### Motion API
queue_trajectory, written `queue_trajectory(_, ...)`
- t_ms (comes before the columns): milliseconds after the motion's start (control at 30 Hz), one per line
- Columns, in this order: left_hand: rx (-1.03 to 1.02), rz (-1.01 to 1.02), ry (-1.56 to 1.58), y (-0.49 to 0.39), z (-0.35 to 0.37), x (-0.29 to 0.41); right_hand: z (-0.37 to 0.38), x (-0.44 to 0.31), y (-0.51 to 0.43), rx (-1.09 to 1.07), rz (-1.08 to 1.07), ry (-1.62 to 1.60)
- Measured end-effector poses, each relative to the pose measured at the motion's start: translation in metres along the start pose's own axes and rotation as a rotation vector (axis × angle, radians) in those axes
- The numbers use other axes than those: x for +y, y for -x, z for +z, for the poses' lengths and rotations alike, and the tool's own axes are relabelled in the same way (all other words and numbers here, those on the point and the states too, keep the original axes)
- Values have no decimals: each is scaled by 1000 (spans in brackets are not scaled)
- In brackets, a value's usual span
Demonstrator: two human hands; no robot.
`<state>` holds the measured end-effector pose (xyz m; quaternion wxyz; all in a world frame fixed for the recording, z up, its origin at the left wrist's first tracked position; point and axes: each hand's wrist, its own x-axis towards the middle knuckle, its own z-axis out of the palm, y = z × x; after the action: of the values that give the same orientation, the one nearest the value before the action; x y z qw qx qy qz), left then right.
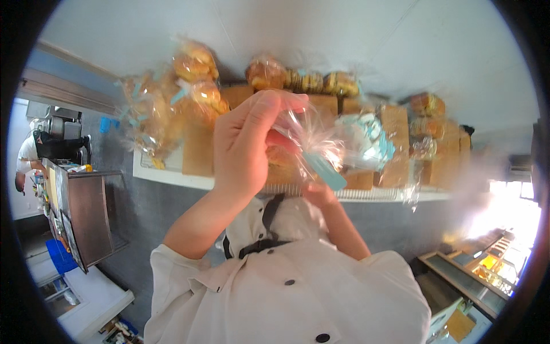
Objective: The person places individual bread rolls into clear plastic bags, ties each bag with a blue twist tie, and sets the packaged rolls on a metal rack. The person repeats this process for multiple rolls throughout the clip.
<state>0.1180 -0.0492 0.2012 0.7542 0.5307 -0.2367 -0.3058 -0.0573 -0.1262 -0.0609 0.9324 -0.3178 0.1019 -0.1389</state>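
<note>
My left hand [247, 146] is raised in front of my chest, its fingers and thumb pinching the gathered neck of a clear plastic bag [318, 139]. A teal tag [325, 172] hangs at the gathered plastic, slanting down to the right. Behind my fingers shows something golden-brown, like bread [279, 157], partly covered by the hand. My right hand [319, 194] is lower, just under the tag. Its fingers are blurred and partly hidden by the bag and tag, so its grip is unclear.
Bagged loaves [195, 62] are piled at the left of a white counter [172, 174]. Cardboard boxes [393, 142] and a clear bag of teal-and-white pieces [365, 137] stand to the right. A wire rack [365, 194] lies along the front edge. A person [28, 155] bends over a worktable far left.
</note>
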Motion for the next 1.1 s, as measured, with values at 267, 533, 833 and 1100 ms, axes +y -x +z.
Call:
queue_trajectory(267, 351, 308, -23, -38, -36, 80, 62, -55, -60, 81, -251, -263)
queue_trajectory(533, 19, 702, -1204, -34, -22, 94, 68, -75, -44, 76, -266, -26)
queue_trajectory(833, 590, 646, -778, -77, -81, 156, 83, -94, -44, 69, -296, 75)
queue_trajectory(1100, 294, 541, -565, -38, -74, 146, 96, -108, -59, 29, -320, 24)
